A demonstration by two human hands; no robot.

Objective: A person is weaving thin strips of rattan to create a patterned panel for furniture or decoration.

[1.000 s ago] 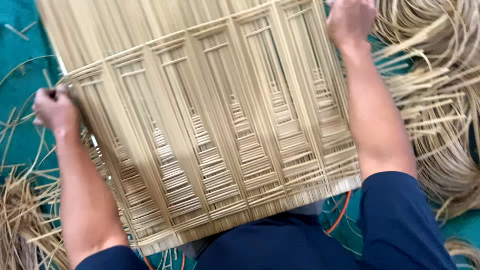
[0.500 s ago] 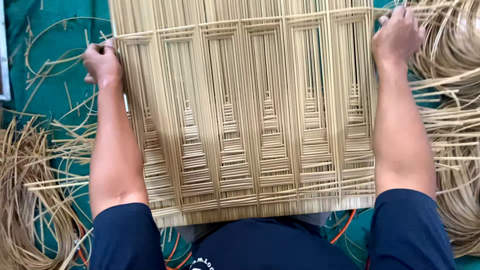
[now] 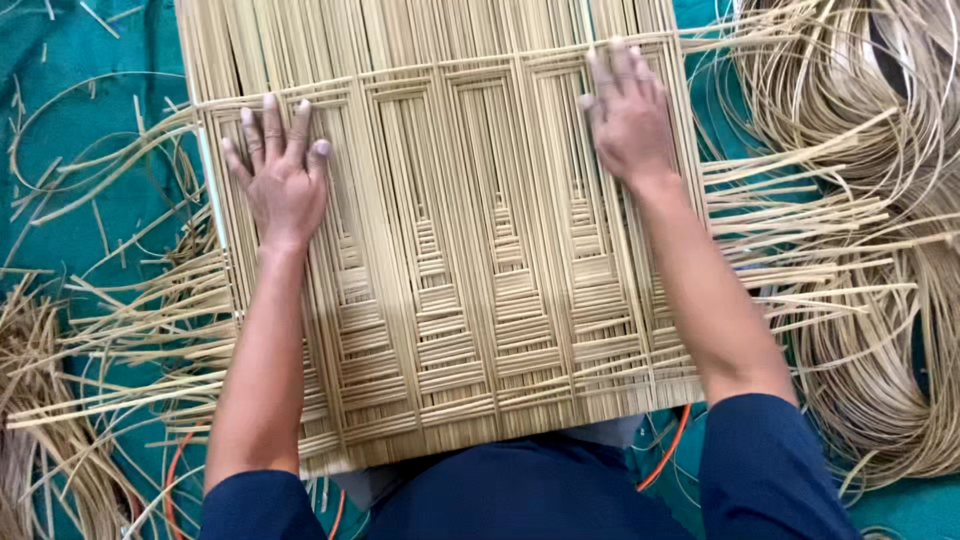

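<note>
Looking down from the head view, the woven mat (image 3: 450, 260) of pale cane strips lay flat across the person's lap and over the teal ground cloth (image 3: 90, 190), its finished patterned part nearest the body and loose upright strips running off the far edge. The left hand (image 3: 283, 175) rested palm down with fingers spread near the mat's left edge, gripping nothing; the right hand (image 3: 628, 120) lay likewise flat and released near the right edge, just under the far cross strip. Pressed so, both hands seemed to hold the weave flat and steady. Loose strip ends (image 3: 800, 250) stuck out past both side edges, and coiled cane bundles (image 3: 880, 300) crowded the right side, with a smaller heap (image 3: 40, 440) at the near left, leaving open cloth mostly at the far left corner
</note>
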